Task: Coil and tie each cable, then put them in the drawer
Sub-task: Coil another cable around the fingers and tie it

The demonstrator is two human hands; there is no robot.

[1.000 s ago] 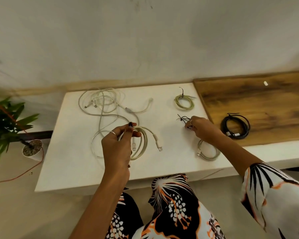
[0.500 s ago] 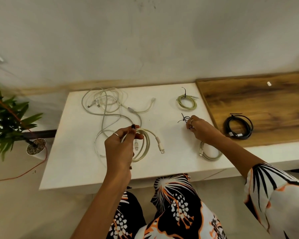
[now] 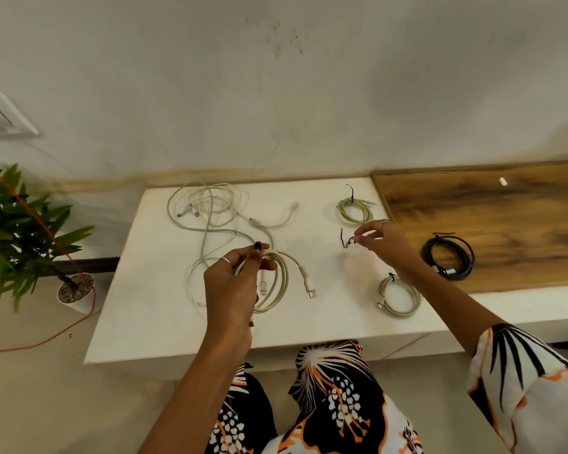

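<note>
My left hand (image 3: 235, 283) grips a coiled cream cable (image 3: 277, 283) above the white table (image 3: 151, 322); its plug end (image 3: 310, 288) hangs free to the right. My right hand (image 3: 382, 242) pinches a thin black tie (image 3: 346, 239) lifted off the table. A tied green coil (image 3: 354, 209) lies at the back, a tied grey coil (image 3: 397, 296) lies under my right forearm, and a tied black coil (image 3: 450, 258) rests on the wooden surface (image 3: 505, 224). A tangle of loose white cables (image 3: 210, 208) covers the back left. No drawer is in view.
A potted plant (image 3: 20, 237) stands on the floor to the left, with an orange cord (image 3: 46, 339) trailing past it. A wall runs behind the table. A small white object (image 3: 503, 181) lies on the far wooden surface. My patterned clothing fills the bottom.
My right hand has lifted the black tie off the table and raised it slightly. My left hand keeps holding the cream coil in about the same place.
</note>
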